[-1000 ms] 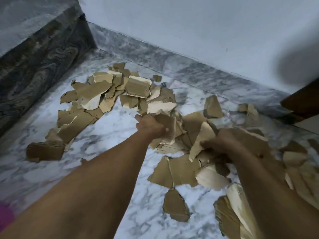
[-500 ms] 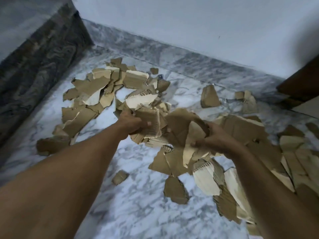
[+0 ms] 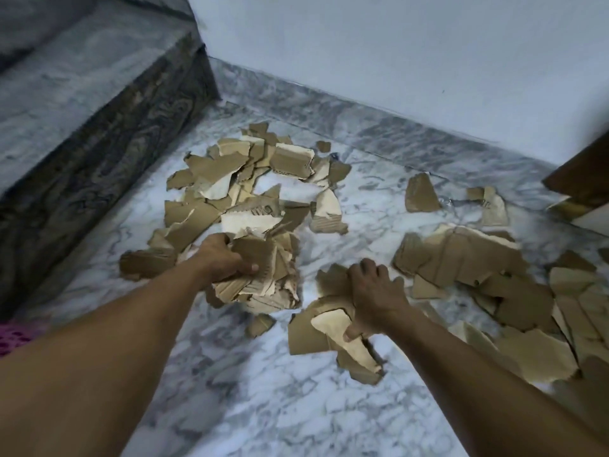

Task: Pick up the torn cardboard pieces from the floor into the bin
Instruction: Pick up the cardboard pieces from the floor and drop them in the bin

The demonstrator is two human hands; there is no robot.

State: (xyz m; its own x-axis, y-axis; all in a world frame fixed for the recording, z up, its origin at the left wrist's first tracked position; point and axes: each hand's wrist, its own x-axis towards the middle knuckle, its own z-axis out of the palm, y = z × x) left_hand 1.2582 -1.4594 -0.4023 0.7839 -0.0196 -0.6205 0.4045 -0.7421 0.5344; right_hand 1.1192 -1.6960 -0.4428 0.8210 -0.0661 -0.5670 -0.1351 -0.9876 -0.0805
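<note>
Head view, marble step (image 3: 99, 103) left, wooden door (image 3: 583, 173) right

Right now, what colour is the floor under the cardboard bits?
White marble floor with grey veins, seen best in the head view.

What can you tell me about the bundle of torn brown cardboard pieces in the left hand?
The bundle of torn brown cardboard pieces is a thick, messy stack of corrugated scraps with ragged edges, some showing pale inner faces and ribbed fluting. The left hand grips it from the left side, thumb across the top brown piece. It sits low over the white-and-grey marble floor, near other scattered scraps; whether it touches the floor cannot be told.
</note>
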